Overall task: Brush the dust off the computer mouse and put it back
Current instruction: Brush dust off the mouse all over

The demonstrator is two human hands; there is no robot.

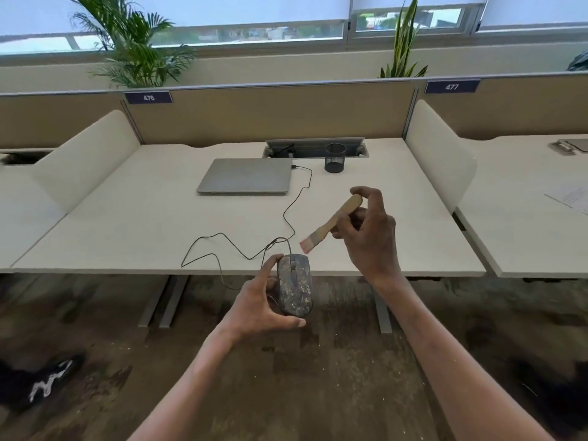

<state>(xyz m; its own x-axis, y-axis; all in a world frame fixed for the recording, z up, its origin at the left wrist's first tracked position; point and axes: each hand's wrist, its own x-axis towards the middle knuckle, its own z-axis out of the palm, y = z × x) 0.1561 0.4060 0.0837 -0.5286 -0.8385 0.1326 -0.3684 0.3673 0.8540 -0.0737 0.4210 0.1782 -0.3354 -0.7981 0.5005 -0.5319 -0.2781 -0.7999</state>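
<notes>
A dark computer mouse, speckled with pale dust, is held off the desk in front of its near edge. My left hand grips it from the left side and below, thumb under its rear. Its thin black cable loops over the desk to the laptop. My right hand pinches the wooden handle of a small brush. The bristles point down-left and hover just above and to the right of the mouse's front, apart from it.
The white desk carries a closed grey laptop and a black mesh pen cup by a cable hatch. Cream side dividers stand at left and right. Brown carpet lies below, with a black shoe at lower left.
</notes>
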